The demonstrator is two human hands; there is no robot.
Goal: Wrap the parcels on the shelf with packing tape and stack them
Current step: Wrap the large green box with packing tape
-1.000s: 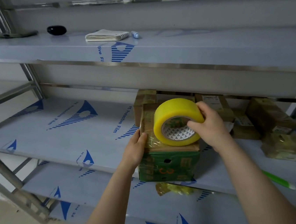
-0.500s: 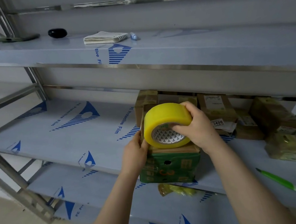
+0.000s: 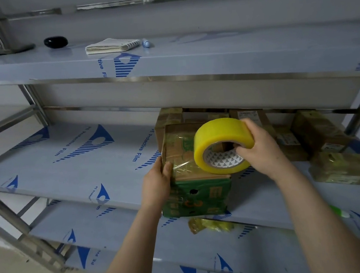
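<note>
My left hand (image 3: 157, 184) clasps the near-left corner of the box (image 3: 195, 193), which sits at the near edge of the middle shelf (image 3: 84, 162). My right hand (image 3: 263, 149) grips the tape roll (image 3: 218, 143) above the box, thumb in its core. Since a moment ago the roll has moved right, stretching film across the top.

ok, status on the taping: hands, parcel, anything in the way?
Left hand holds parcel at its left edge. Right hand grips tape roll above parcel top. Nothing between roll and parcel; other parcels sit behind and right.
</note>
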